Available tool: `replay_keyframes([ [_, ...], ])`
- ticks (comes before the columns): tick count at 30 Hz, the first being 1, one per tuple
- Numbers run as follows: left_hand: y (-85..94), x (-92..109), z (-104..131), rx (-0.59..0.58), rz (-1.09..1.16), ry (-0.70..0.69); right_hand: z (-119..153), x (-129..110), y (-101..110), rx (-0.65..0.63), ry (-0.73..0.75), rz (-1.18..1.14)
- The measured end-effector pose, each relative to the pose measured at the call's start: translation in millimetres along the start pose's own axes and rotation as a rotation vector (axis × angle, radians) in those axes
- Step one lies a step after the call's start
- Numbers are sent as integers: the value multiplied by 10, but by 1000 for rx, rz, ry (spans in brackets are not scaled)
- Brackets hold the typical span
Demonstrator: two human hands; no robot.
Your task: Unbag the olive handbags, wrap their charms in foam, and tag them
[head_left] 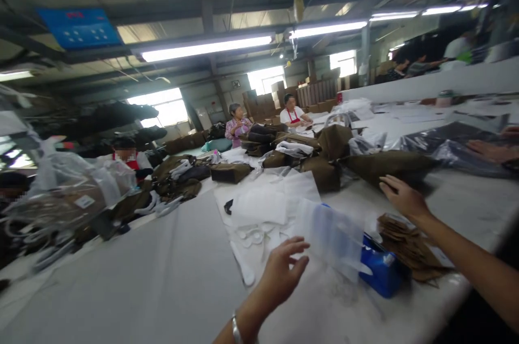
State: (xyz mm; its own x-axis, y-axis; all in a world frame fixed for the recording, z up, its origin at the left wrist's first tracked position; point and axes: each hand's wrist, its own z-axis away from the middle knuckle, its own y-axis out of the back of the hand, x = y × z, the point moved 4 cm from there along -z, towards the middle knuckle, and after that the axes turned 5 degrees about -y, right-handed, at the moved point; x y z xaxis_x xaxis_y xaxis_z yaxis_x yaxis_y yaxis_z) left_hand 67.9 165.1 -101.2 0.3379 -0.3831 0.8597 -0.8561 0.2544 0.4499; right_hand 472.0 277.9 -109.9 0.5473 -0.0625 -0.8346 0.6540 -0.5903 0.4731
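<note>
Left hand (283,268): empty, fingers loosely curled, over the desk (312,311) beside translucent plastic sleeves (330,236). Right hand (405,200): fingers extended, no grip visible, at the olive fabric item's (389,165) near edge; contact unclear. Judgement: flat, spread fingers limit creasing.

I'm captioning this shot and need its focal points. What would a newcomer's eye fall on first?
Probably the vivid blue item on the table, just left of the stack of brown pieces. Next might come the heap of olive-brown bags beyond the hands, then the bright blue sign at upper left.
</note>
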Motion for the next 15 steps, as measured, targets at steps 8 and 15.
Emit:
replay_keyframes([
  [8,458,-1148,390,75,232,292,230,-1588,-1228,-556,210,-167],
  [15,284,-1559,385,62,508,401,452,-2404,-3533,-907,-81,-384],
])
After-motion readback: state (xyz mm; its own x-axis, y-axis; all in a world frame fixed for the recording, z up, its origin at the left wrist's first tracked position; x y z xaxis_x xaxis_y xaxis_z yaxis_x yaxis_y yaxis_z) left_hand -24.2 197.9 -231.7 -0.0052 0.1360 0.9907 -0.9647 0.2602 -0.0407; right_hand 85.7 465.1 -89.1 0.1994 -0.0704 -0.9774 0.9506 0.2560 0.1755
